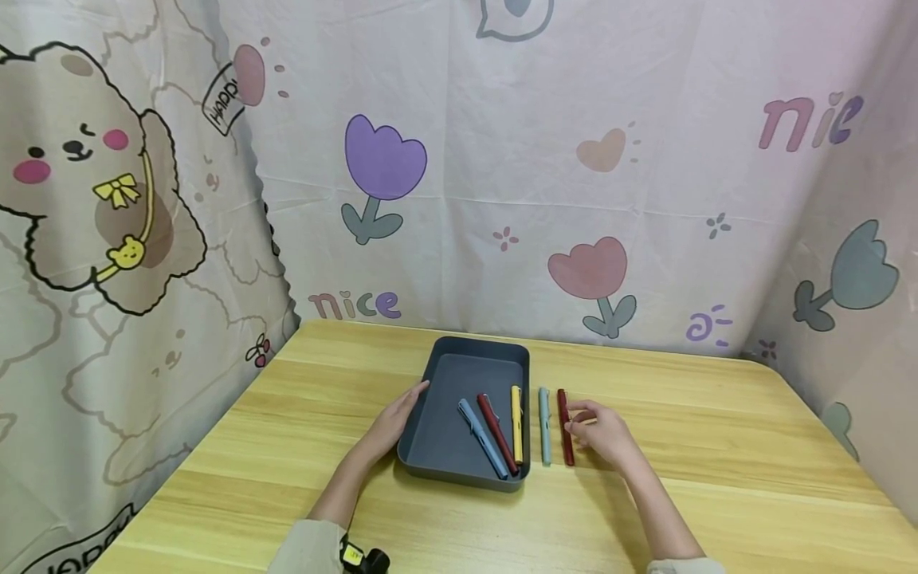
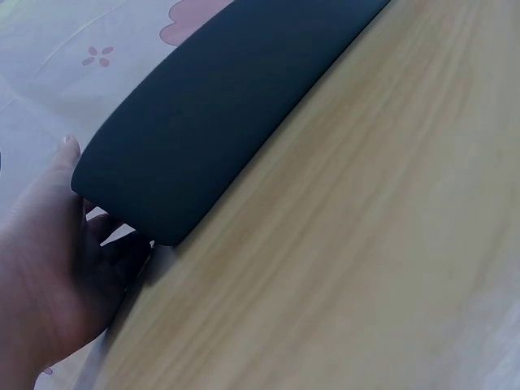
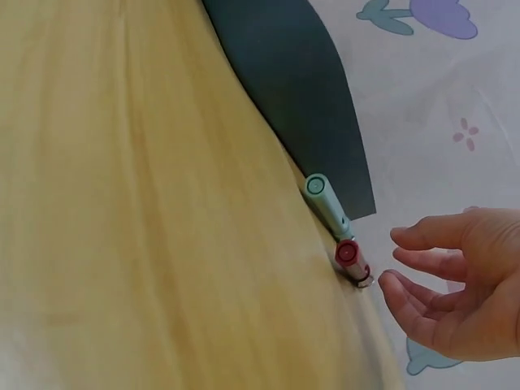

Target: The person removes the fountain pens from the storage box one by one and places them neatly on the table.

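Observation:
A dark grey tray (image 1: 459,478) lies on the table, holding a blue pen (image 1: 482,437), a dark red pen (image 1: 498,430) and a yellow pen (image 1: 516,426). My left hand (image 1: 393,418) rests against its left side, fingertips at the rim; the left wrist view shows that hand (image 2: 49,268) by the tray's corner (image 2: 162,187). Right of the tray, a light teal pen (image 1: 545,426) and another red pen (image 1: 563,414) lie side by side. My right hand (image 1: 602,434) is at this red pen, and the right wrist view shows its loosely bent fingers (image 3: 422,236) beside the pen (image 3: 349,256).
The light wood table (image 1: 717,446) extends on both sides of the tray. A printed curtain (image 1: 466,159) hangs behind and along both sides of it. A black device with a yellow label (image 1: 353,556) sits at my left sleeve (image 1: 308,546).

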Demonstrator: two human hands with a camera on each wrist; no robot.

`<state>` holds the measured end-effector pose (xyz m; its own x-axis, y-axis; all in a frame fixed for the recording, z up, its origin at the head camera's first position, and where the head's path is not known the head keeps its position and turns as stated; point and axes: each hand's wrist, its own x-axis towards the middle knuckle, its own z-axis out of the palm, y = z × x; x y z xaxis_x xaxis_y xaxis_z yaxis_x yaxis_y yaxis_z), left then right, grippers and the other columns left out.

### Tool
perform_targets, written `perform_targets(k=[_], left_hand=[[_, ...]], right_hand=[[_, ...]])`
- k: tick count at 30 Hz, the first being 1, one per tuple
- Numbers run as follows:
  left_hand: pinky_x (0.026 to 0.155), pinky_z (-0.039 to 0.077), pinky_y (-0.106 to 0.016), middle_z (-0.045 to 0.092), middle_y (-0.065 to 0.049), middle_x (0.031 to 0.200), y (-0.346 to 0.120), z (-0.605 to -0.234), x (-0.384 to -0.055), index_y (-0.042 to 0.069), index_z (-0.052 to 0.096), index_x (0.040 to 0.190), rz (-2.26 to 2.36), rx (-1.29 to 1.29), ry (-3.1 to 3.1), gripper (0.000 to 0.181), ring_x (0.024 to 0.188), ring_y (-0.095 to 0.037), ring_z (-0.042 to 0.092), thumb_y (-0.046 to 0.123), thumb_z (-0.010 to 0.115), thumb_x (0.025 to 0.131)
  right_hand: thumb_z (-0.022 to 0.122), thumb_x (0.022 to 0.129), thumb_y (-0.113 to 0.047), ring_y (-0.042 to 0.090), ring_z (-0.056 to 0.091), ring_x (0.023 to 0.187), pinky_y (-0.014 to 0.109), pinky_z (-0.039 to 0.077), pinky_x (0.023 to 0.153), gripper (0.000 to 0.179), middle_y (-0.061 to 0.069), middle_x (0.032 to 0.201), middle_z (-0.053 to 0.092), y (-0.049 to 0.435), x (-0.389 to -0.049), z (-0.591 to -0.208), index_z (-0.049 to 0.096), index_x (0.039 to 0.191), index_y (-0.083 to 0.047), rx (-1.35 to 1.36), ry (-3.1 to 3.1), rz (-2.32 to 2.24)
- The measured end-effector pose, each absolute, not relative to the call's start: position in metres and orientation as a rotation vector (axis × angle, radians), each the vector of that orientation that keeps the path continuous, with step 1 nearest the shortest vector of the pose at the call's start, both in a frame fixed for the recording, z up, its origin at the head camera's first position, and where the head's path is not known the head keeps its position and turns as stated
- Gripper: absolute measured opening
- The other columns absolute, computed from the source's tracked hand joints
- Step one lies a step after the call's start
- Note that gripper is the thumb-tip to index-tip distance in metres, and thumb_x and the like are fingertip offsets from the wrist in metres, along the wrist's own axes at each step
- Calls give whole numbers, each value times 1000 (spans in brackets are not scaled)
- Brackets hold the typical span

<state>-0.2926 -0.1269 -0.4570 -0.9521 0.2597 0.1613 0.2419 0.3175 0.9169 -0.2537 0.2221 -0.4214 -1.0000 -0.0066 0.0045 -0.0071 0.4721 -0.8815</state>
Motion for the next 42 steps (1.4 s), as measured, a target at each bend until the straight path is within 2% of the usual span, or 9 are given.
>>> perform_targets(k=[7,11,16,20,25,30,42], left_hand=[[106,14,-51,28,-21,143,-134,-448,-286,0,37,139,1801,467,2509,45,132,-37,20,24,26,103],[106,15,-50,29,-20,144,-136,-445,-284,2,37,140,1792,463,2514,45,132,-35,21,26,26,103],[107,17,-46,30,-14,145,-137,-452,-288,8,38,141,1794,463,2532,50,133,-30,23,36,27,102],[107,17,-47,31,-15,144,-135,-455,-290,7,39,140,1797,469,2536,51,133,-31,23,37,27,102],[107,15,-48,29,-19,144,-133,-450,-286,3,37,140,1787,466,2537,50,132,-34,22,33,25,102],[106,15,-50,28,-24,143,-129,-430,-272,-3,34,139,1792,479,2510,46,132,-38,21,24,25,103],[106,18,-50,29,-24,142,-121,-421,-265,-3,36,139,1757,500,2528,45,131,-38,23,23,26,103]], right_hand=[[64,82,1,29,61,84,37,52,70,32,13,92,62,205,-252,-409,59,113,6,112,-2709,1475],[63,81,3,31,61,85,36,53,70,32,11,90,61,194,-251,-402,59,113,6,169,-2694,1461],[64,81,2,24,60,81,31,52,67,31,9,87,59,182,-249,-396,61,112,4,247,-2689,1452],[65,82,1,20,58,78,29,50,63,31,11,91,60,171,-246,-393,61,113,3,301,-2705,1455],[67,81,-1,19,57,76,30,49,61,30,10,90,60,155,-246,-390,63,111,-1,387,-2728,1406],[67,81,-1,17,53,71,29,46,57,30,9,89,58,140,-250,-390,63,111,0,483,-2750,1408],[66,81,-2,17,56,73,28,48,57,28,5,86,59,115,-257,-407,62,108,2,624,-2799,1380]])
